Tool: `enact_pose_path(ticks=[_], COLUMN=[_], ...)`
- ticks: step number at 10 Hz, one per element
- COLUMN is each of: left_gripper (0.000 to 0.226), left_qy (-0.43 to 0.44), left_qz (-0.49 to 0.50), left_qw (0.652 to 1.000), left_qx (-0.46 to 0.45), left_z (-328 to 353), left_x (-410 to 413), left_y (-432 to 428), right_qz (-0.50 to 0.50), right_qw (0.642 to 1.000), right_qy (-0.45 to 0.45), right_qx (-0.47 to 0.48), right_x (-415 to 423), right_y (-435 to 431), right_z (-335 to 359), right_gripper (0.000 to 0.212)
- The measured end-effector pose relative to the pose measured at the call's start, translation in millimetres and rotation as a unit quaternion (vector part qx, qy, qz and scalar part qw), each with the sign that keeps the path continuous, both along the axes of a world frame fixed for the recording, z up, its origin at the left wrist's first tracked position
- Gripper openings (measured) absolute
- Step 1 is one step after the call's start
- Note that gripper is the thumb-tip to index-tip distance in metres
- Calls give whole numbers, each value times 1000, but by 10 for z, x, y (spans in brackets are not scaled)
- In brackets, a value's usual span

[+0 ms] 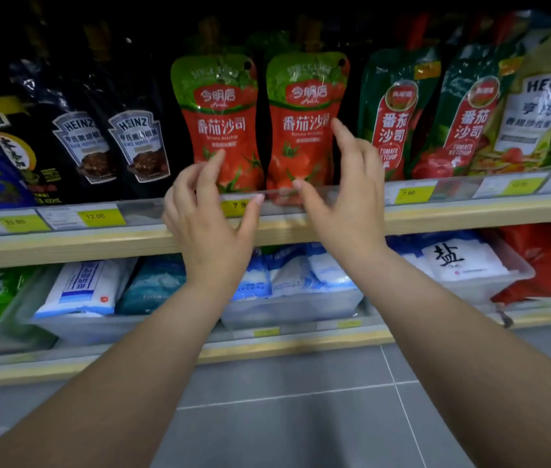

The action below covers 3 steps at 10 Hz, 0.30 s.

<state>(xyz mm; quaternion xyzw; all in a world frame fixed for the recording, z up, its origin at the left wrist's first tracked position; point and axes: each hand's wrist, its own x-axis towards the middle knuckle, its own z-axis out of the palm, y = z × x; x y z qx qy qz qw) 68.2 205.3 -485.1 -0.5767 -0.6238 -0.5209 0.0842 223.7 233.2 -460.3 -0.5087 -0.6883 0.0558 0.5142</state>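
Two red-and-green ketchup pouches stand side by side on the upper shelf, the left pouch [220,119] and the right pouch [302,119]. My left hand [209,224] is raised in front of the left pouch's lower part, fingers spread and loosely bent, holding nothing. My right hand [348,197] is raised in front of the right pouch's lower right side, fingers straight, thumb near the clear shelf rail [436,190]. Whether the fingertips touch the pouches cannot be told.
Black Heinz pepper sauce pouches [108,143] stand to the left, dark green ketchup pouches [399,119] and a Heinz salad dressing pouch [537,106] to the right. Yellow price tags line the rail. Salt bags in clear bins [287,309] fill the lower shelf. Grey tiled floor lies below.
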Motion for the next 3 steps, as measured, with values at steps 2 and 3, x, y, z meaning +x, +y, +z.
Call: enact_pose_path(ticks=[2, 3], left_gripper=[37, 33], left_qy=[110, 69], left_qz=[-136, -188], left_qw=[984, 973], left_qx=[-41, -116], left_z=[-742, -987], left_x=[14, 64], left_y=[-390, -442], right_qz=[49, 56], right_qw=[995, 986], right_qy=[3, 6], right_qx=[-82, -158], right_x=[275, 354], right_y=[-444, -505], right_z=[-883, -1216], right_gripper=[27, 30])
